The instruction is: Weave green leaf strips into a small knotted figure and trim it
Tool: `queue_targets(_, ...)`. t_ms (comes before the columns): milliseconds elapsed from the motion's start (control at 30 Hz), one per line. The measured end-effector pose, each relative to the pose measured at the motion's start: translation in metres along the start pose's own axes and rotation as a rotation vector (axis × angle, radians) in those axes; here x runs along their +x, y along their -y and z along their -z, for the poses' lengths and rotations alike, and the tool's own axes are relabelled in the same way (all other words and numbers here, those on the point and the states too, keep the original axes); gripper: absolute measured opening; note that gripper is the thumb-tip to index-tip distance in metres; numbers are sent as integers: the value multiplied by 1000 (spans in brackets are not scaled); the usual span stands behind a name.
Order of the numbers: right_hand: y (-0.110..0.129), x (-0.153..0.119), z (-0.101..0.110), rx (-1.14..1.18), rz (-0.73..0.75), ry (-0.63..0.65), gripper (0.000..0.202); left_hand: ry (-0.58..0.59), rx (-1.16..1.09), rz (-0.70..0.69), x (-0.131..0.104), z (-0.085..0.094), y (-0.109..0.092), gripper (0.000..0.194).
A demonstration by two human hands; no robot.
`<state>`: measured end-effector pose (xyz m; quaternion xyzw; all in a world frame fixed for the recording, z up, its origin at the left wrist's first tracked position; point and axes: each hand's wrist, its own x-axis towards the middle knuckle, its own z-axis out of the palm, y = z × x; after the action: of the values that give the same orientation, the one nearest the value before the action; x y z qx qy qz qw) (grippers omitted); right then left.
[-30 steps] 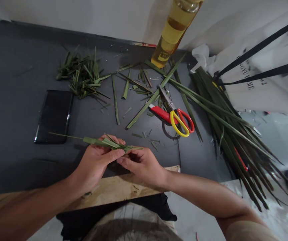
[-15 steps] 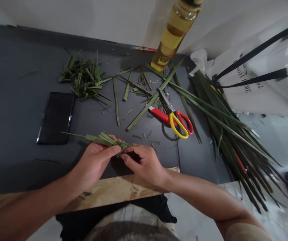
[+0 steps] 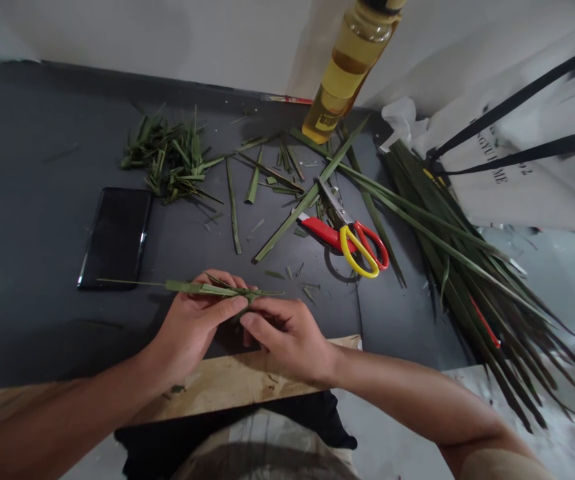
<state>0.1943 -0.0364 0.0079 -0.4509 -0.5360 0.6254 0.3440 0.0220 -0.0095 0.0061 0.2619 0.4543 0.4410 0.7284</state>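
Note:
My left hand [image 3: 200, 317] is closed round a small bundle of folded green leaf strips [image 3: 207, 289], thumb on top. A thin stem from the bundle reaches left across the lower edge of a black phone [image 3: 116, 238]. At the bundle's right end, my right hand [image 3: 287, 333] has its thumb and forefinger pinched at the leaf; its other fingers curl beneath, partly hidden. Beyond the hands lie scissors [image 3: 360, 250] with red and yellow handles, over a red cutter [image 3: 321, 231] among leaf pieces.
A heap of leaf scraps [image 3: 172, 160] lies behind the phone. A bottle of yellow liquid [image 3: 342, 77] stands near the wall. Long leaves [image 3: 460, 280] spread at the right beside a white bag [image 3: 532, 167] with black straps. A wooden strip [image 3: 227, 387] edges the grey table [image 3: 27, 267].
The leaf bundle has turned to lie flatter, and its loose flaps sit lower. My right forefinger has straightened towards my left thumb. The view has shifted slightly.

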Motion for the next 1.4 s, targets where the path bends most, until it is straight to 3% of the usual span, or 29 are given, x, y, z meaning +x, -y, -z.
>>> queue_targets(367,-2,4,-8,-123,155,-124,42,-65,28,-31,-1,-2,4,25)
queue_targets(1100,-14,6,-15,-183,172,-122,41,-31,64,0,-1,3,1,29)
queue_targets(1300,-14,6,-4,-194,148,-79,30,-69,65,-16,1,1,-3,29)
queue_targets(1400,-8,3,4,-168,90,-179,25,-95,88,-63,2,0,-5,30)
